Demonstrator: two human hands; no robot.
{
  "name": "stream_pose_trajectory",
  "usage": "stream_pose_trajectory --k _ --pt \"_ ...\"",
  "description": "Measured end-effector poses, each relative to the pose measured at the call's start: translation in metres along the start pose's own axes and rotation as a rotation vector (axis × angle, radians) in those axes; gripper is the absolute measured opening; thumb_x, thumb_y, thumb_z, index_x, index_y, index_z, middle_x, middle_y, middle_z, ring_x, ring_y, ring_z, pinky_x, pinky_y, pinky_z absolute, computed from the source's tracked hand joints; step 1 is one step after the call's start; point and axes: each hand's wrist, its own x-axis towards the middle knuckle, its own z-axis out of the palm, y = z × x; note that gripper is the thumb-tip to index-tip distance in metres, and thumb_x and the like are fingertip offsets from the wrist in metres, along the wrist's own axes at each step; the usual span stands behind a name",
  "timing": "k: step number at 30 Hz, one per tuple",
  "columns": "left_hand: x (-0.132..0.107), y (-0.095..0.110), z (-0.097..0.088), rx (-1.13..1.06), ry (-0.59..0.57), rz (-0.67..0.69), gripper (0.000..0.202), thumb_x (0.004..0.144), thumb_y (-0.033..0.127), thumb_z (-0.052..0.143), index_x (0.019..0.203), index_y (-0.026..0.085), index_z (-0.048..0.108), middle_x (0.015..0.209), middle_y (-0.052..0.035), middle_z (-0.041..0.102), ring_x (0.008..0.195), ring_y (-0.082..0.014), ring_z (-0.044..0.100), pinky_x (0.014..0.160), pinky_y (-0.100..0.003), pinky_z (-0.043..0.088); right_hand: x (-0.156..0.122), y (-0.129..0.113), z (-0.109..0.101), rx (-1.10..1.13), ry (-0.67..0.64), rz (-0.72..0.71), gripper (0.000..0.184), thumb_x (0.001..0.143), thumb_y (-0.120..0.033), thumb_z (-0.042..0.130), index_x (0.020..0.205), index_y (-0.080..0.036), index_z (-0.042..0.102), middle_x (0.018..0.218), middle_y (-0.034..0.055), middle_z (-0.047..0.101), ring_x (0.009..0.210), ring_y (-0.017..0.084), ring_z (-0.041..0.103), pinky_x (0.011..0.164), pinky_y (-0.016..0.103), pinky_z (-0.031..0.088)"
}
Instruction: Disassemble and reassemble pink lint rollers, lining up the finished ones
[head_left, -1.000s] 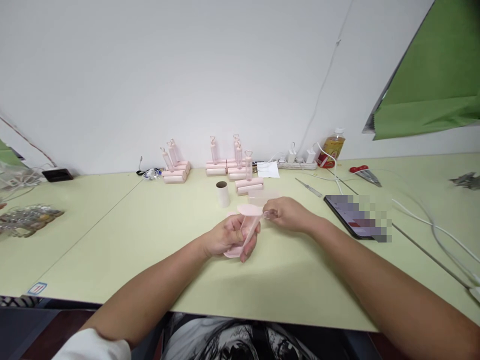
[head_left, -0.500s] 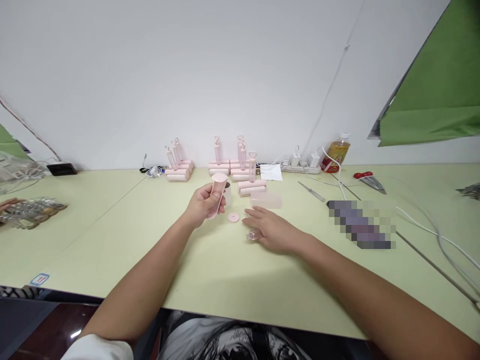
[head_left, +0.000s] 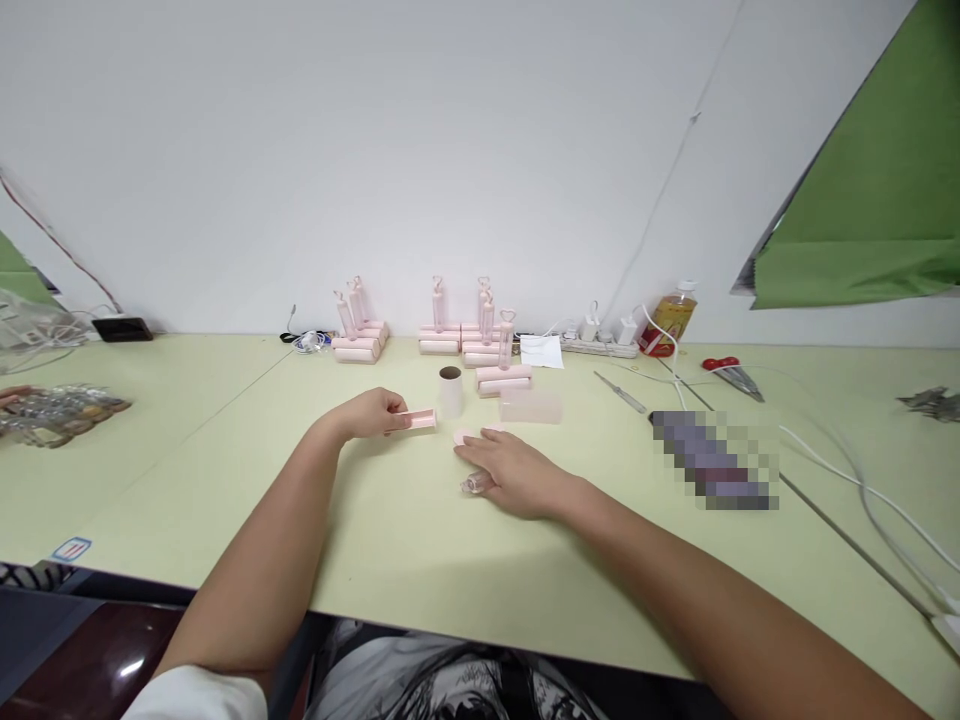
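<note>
My left hand (head_left: 369,413) is closed round a pink tube (head_left: 420,419), which lies sideways just above the pale green table (head_left: 420,540). My right hand (head_left: 515,470) rests flat on the table with its fingers stretched toward a small pink disc (head_left: 462,437). A small clear piece (head_left: 472,485) lies under or against that hand's thumb side. Just beyond the hands stand a cardboard tube (head_left: 450,390) and a clear plastic box (head_left: 530,406).
Stacks of pink rollers with upright heart-topped handles (head_left: 480,340) line the back edge. A phone (head_left: 709,460), a screwdriver (head_left: 621,392), red-handled scissors (head_left: 731,372), a bottle (head_left: 671,315), a power strip (head_left: 600,345) and white cables (head_left: 862,470) lie right. Plastic bags (head_left: 56,415) lie far left.
My left hand lifted the pink tube, then lowered it on its side toward the table. My right hand let go, dropped to the table and now lies flat by the pink disc.
</note>
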Motion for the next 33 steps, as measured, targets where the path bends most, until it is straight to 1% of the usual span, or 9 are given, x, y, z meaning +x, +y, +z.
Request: stream_pose_trajectory --k 5,11,13,15,18,22,26,29,33 --pt "0.004 -0.014 -0.008 0.061 0.096 -0.170 0.022 0.059 0.037 0.070 0.062 0.018 0.058 0.055 0.0013 0.052 0.049 -0.0108 0.040 0.046 -0.023 0.027 -0.002 -0.009 0.000 -0.013 0.002 -0.062 0.036 0.086 -0.022 0.053 0.122 -0.020 0.055 0.132 0.0115 0.055 0.117 0.030 0.047 0.098 0.043 0.038" --pt "0.012 -0.015 0.005 0.099 -0.029 -0.150 0.022 0.058 0.037 0.070 0.068 0.020 0.061 0.058 0.0009 0.055 0.051 -0.0126 0.046 0.045 -0.023 0.032 -0.004 -0.009 0.003 -0.007 0.006 -0.058 0.035 0.089 -0.026 0.053 0.122 -0.021 0.056 0.130 0.0114 0.057 0.119 0.029 0.047 0.100 0.045 0.035" --pt "0.012 -0.012 0.008 0.119 -0.054 -0.128 0.024 0.058 0.039 0.071 0.073 0.020 0.063 0.065 0.0002 0.060 0.054 -0.0130 0.050 0.046 -0.022 0.034 -0.004 -0.009 0.003 -0.007 0.008 -0.065 0.031 0.089 -0.026 0.054 0.119 -0.020 0.058 0.128 0.0117 0.058 0.117 0.029 0.048 0.100 0.045 0.036" --pt "0.010 -0.007 0.007 0.129 -0.066 -0.108 0.035 0.059 0.042 0.072 0.086 0.021 0.065 0.086 -0.0024 0.066 0.058 -0.0135 0.056 0.050 -0.023 0.039 -0.003 -0.009 0.002 -0.006 0.011 -0.074 0.026 0.088 -0.025 0.054 0.113 -0.021 0.060 0.125 0.0113 0.059 0.113 0.028 0.050 0.098 0.044 0.037" --pt "0.007 0.006 0.003 0.124 0.058 -0.051 0.057 0.066 0.053 0.067 0.115 0.025 0.058 0.118 -0.0070 0.060 0.076 -0.0181 0.064 0.063 -0.026 0.048 -0.002 -0.011 0.000 -0.006 0.011 -0.078 0.018 0.087 -0.025 0.055 0.104 -0.021 0.062 0.119 0.0103 0.062 0.107 0.026 0.052 0.094 0.042 0.039" --pt "0.017 0.033 0.007 0.104 0.332 0.113 0.063 0.077 0.058 0.058 0.131 0.026 0.046 0.127 -0.0090 0.055 0.107 -0.0243 0.059 0.083 -0.032 0.048 -0.002 -0.012 0.000 -0.032 0.015 -0.067 0.021 0.086 -0.021 0.055 0.106 -0.019 0.062 0.122 0.0116 0.060 0.110 0.027 0.050 0.094 0.041 0.039" --pt "0.036 0.061 0.019 0.179 0.320 0.264 0.070 0.077 0.051 0.062 0.139 0.027 0.038 0.134 -0.0110 0.049 0.114 -0.0266 0.054 0.092 -0.036 0.044 -0.003 -0.011 0.001 -0.029 0.013 -0.052 0.023 0.088 -0.026 0.053 0.108 -0.018 0.061 0.126 0.0131 0.058 0.112 0.028 0.049 0.094 0.042 0.038" --pt "0.042 0.073 0.024 0.274 0.344 0.289 0.068 0.077 0.048 0.062 0.138 0.027 0.040 0.133 -0.0115 0.048 0.121 -0.0299 0.048 0.094 -0.040 0.042 -0.004 -0.010 0.001 -0.023 0.010 -0.048 0.024 0.089 -0.026 0.051 0.110 -0.019 0.060 0.126 0.0127 0.058 0.112 0.028 0.049 0.094 0.041 0.038" --pt "0.039 0.077 0.027 0.309 0.377 0.268 0.068 0.079 0.046 0.059 0.140 0.026 0.036 0.135 -0.0113 0.046 0.124 -0.0303 0.044 0.096 -0.040 0.040 -0.004 -0.005 0.002 -0.060 0.021 0.002 0.020 0.087 -0.022 0.052 0.105 -0.018 0.060 0.120 0.0121 0.059 0.109 0.028 0.049 0.091 0.040 0.038"
